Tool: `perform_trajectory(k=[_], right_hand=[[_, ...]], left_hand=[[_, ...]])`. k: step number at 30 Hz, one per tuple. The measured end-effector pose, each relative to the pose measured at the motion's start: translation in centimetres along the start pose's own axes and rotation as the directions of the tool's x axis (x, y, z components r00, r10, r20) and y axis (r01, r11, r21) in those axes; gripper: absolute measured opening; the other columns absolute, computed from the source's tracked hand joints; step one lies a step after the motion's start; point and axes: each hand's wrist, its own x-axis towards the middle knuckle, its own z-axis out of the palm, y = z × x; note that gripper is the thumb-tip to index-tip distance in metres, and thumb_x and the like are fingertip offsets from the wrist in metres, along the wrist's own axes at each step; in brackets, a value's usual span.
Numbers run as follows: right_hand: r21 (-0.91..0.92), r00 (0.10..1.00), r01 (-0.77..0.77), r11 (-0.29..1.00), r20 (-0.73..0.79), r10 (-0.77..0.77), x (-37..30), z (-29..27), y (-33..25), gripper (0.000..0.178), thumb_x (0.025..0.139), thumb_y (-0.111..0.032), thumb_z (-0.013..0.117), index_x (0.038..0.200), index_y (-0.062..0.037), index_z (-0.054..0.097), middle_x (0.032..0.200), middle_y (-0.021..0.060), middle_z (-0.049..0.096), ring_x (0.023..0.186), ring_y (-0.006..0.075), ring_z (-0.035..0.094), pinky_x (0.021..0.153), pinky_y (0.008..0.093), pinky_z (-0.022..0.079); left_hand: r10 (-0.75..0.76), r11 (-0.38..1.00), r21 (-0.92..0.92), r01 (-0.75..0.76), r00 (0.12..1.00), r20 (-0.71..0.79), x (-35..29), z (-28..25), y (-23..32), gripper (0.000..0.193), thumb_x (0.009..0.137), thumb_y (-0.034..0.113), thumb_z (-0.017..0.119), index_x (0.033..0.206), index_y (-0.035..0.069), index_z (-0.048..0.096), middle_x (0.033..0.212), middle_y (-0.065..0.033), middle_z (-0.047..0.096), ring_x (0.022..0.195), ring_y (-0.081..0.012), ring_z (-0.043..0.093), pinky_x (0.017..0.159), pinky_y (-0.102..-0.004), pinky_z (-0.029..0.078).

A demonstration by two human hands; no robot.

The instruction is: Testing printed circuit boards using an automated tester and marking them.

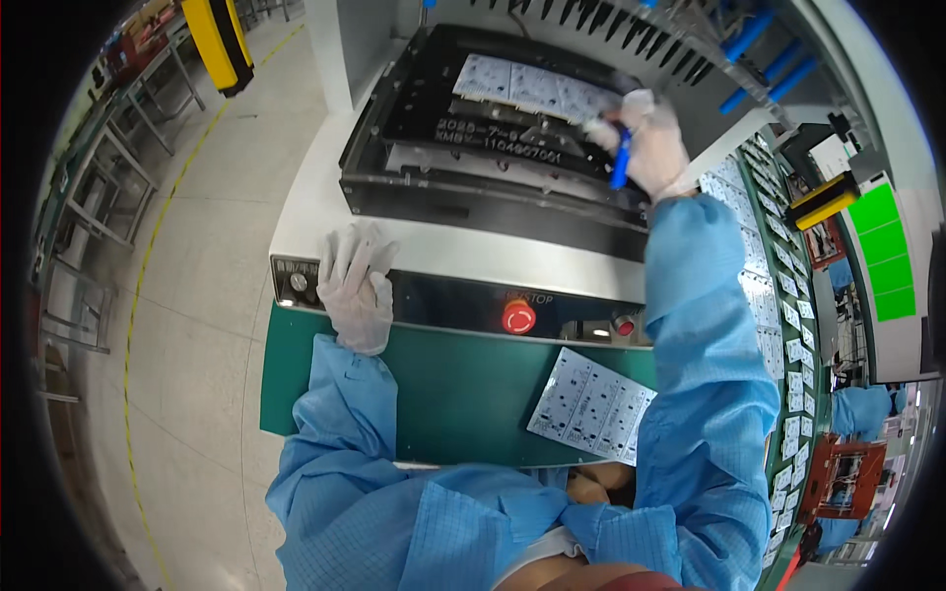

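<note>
One white machine [473, 231] borders one green tabletop [463, 394] and carries a single black frame [419, 108]. Two pale circuit boards lie near the hands: the framed board [532, 87], its long axis running left to right and slanting toward the person at its right end, and the loose board [591, 406] on the tabletop, slanting likewise. The gloved left hand [357, 289] rests on the machine's front edge, its grip loose and empty. The gloved right hand [650, 143], blurred, grips one blue stick [622, 160] beside the framed board's right end, the stick's lower end pointing toward the person. Two red buttons [518, 316] sit on the front panel.
</note>
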Motion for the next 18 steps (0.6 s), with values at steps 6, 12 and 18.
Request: perform_trajectory(k=[6,12,18], right_hand=[[0.034,0.899,-0.437,0.899,-0.020,0.438,0.2,0.3,0.1,0.024,0.084,-0.025,0.059,0.093,-0.0027,0.059,0.093,0.0181,0.059,0.081,0.0316,0.059,0.069,0.0366,0.046],[0.306,0.859,-0.445,0.841,0.412,0.305,4.6,2.5,-5.5,0.026,0.093,-0.027,0.043,0.098,-0.0042,0.055,0.087,0.0193,0.060,0.074,0.0315,0.060,0.065,0.0362,0.047],[0.200,0.961,-0.205,0.958,0.227,0.158,2.8,4.8,-6.3,0.030,0.091,-0.035,0.043,0.097,-0.0073,0.053,0.068,0.0225,0.057,0.067,0.0404,0.057,0.060,0.0474,0.045]], left_hand=[[-0.001,0.999,-0.033,0.001,1.000,0.016,0.7,0.2,-0.1,0.037,0.092,0.020,0.032,0.095,0.004,0.066,0.110,-0.0092,0.060,0.108,-0.0316,0.052,0.098,-0.0487,0.035],[-0.016,0.996,-0.082,0.020,0.999,0.045,0.8,0.2,-0.6,0.039,0.093,0.020,0.032,0.092,0.000,0.064,0.105,-0.0120,0.061,0.104,-0.0322,0.054,0.097,-0.0458,0.036],[0.006,0.999,-0.052,-0.003,0.998,0.062,0.3,-0.5,0.0,0.039,0.094,0.020,0.029,0.098,-0.002,0.061,0.104,-0.0119,0.062,0.105,-0.0329,0.054,0.097,-0.0464,0.036]])
